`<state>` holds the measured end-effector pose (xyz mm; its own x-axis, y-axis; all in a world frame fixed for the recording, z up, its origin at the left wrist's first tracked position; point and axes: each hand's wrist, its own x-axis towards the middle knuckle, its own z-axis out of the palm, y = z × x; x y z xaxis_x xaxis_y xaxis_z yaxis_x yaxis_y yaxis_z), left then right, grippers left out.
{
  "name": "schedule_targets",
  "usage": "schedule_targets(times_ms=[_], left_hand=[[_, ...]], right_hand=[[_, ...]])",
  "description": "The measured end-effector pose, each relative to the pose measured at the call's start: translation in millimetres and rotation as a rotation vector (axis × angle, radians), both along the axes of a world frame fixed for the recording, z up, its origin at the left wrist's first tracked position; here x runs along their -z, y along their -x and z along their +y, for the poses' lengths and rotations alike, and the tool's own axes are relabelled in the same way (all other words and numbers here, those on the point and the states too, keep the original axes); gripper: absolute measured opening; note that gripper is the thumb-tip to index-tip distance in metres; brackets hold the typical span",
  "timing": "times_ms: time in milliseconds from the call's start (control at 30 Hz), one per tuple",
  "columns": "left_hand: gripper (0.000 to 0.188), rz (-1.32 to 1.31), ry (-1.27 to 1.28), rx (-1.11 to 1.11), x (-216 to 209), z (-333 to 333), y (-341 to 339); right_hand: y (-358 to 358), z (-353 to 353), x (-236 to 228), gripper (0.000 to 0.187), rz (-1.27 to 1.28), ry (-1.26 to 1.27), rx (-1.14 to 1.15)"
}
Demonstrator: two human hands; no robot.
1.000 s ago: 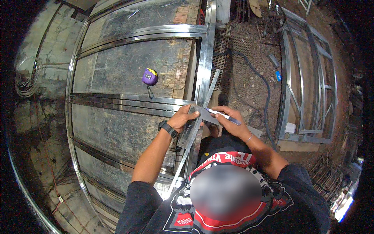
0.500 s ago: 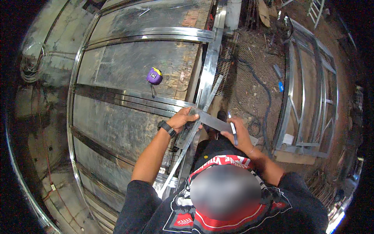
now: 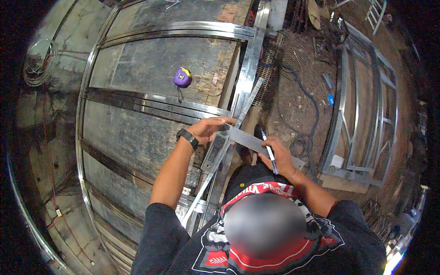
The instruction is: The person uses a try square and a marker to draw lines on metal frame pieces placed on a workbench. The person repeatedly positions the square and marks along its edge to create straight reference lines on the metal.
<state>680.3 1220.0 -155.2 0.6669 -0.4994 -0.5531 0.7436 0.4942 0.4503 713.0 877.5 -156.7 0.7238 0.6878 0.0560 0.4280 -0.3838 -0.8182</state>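
Right hand (image 3: pixel 279 156): fingers curled round a pen (image 3: pixel 269 152)! Flat metal square (image 3: pixel 246 140) stretches between both hands; left hand (image 3: pixel 205 130), fingers half-spread at its corner, grip impossible to tell. Light pressure could let it skew! Beyond those fingers, 1 purple tape measure (image 3: pixel 183 79).

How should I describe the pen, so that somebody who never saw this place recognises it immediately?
Start at the large metal frame left of centre, then move right to the person's right hand. The pen is held there. It is slim and white with a darker end, whereas the metal strip beside it is wide, flat and grey.
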Motion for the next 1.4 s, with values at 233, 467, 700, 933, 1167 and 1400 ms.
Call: schedule_targets(times_ms=[233,467,700,933,1167,1400], left_hand=[[0.041,-0.053,-0.088,0.007,37.8,9.2,18.2],[0.047,-0.006,-0.103,-0.019,18.6,-4.3,20.6],[0.038,-0.045,-0.180,-0.001,21.2,-8.9,19.6],[0.035,-0.136,-0.238,-0.022,19.8,-14.6,22.2],[0.031,-0.089,-0.282,-0.049,5.6,-19.8,21.5],[0.030,-0.065,-0.313,-0.060,18.4,-16.4,27.1]], right_hand=[[10.4,1.5,5.8,0.044,0.022,-0.031,-0.017],[16.3,1.4,12.4,0.045,0.019,-0.048,0.036],[19.7,2.1,11.8,0.046,0.089,-0.001,0.078],[14.7,0.7,7.7,0.046,0.095,0.018,0.042],[18.6,0.0,4.6,0.043,0.085,0.020,0.057],[20.8,-3.0,2.7,0.044,0.022,0.022,0.007]])
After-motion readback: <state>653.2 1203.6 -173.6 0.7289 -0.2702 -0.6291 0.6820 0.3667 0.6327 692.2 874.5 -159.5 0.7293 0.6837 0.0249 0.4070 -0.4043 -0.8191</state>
